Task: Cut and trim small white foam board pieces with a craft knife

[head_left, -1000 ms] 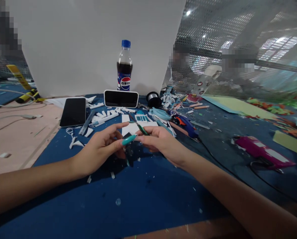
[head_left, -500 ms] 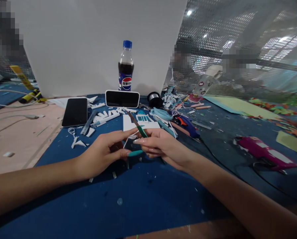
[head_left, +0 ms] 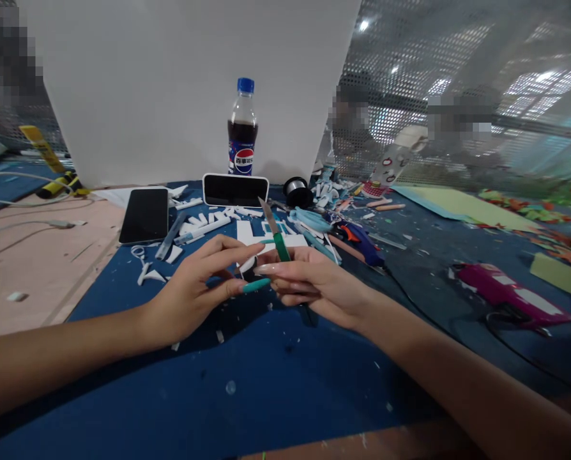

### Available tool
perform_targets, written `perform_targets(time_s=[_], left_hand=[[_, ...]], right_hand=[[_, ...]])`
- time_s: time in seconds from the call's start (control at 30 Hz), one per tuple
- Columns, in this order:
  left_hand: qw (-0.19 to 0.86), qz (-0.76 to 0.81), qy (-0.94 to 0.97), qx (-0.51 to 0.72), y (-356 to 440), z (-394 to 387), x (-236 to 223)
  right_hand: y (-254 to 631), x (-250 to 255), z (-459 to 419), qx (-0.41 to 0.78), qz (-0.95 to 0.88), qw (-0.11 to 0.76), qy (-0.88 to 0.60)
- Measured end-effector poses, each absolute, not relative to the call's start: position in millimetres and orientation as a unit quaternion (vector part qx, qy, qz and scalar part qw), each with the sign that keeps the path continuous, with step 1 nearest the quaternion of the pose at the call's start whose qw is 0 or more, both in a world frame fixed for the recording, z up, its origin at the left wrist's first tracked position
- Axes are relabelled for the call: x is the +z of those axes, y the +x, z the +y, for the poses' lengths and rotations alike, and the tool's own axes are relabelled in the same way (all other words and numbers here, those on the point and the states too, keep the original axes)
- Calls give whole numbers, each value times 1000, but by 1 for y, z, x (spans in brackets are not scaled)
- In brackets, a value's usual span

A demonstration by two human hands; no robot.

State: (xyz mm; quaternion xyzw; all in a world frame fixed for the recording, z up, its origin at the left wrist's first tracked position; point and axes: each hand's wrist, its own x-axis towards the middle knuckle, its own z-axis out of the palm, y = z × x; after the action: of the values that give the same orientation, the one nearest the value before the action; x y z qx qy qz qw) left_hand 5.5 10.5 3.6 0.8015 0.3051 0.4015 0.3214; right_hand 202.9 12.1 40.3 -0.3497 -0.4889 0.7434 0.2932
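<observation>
My right hand (head_left: 314,281) is wrapped round a green-handled craft knife (head_left: 281,246), its bare blade pointing up and away from me. Facing it, my left hand (head_left: 197,287), with long teal nails, has thumb and index finger pinched about a small white piece with a dark side (head_left: 248,267). Fingertips of my right hand also touch or nearly touch this piece; its full shape is hidden. Just behind the hands lies a white sheet (head_left: 247,235) with a teal grid-like part (head_left: 280,228) on it.
A phone (head_left: 145,216) lies left; another phone (head_left: 236,190) leans before a cola bottle (head_left: 242,137). White scraps (head_left: 204,223), a wire spool (head_left: 297,190) and a blue glue gun (head_left: 362,241) lie around. A magenta tool (head_left: 510,294) with a cord is at right.
The knife has swung more upright and slightly right, its blade now clear of the left index finger. My left fingers have shifted a little, and the white piece has turned.
</observation>
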Motion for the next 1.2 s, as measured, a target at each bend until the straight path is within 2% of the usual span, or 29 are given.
perform_targets(time_s=[0.13, 0.23, 0.4, 0.5, 0.67, 0.87, 1.2], left_hand=[[275, 313, 795, 441, 4, 10, 5], [315, 321, 757, 474, 6, 9, 5], [394, 342, 695, 494, 10, 6, 4], [417, 333, 689, 490, 10, 4, 5], [442, 316, 673, 502, 10, 4, 7], [422, 323, 674, 514, 10, 7, 6], [423, 313, 705, 475, 9, 7, 5]], right_hand=[[201, 42, 12, 748, -494, 287, -337], [201, 42, 13, 732, -503, 301, -346], [204, 35, 17, 549, -621, 415, -375], [206, 29, 19, 507, -644, 418, -392], [205, 25, 19, 535, -625, 398, -405], [198, 36, 9, 662, -560, 314, -387], [201, 38, 12, 668, -523, 318, -423]])
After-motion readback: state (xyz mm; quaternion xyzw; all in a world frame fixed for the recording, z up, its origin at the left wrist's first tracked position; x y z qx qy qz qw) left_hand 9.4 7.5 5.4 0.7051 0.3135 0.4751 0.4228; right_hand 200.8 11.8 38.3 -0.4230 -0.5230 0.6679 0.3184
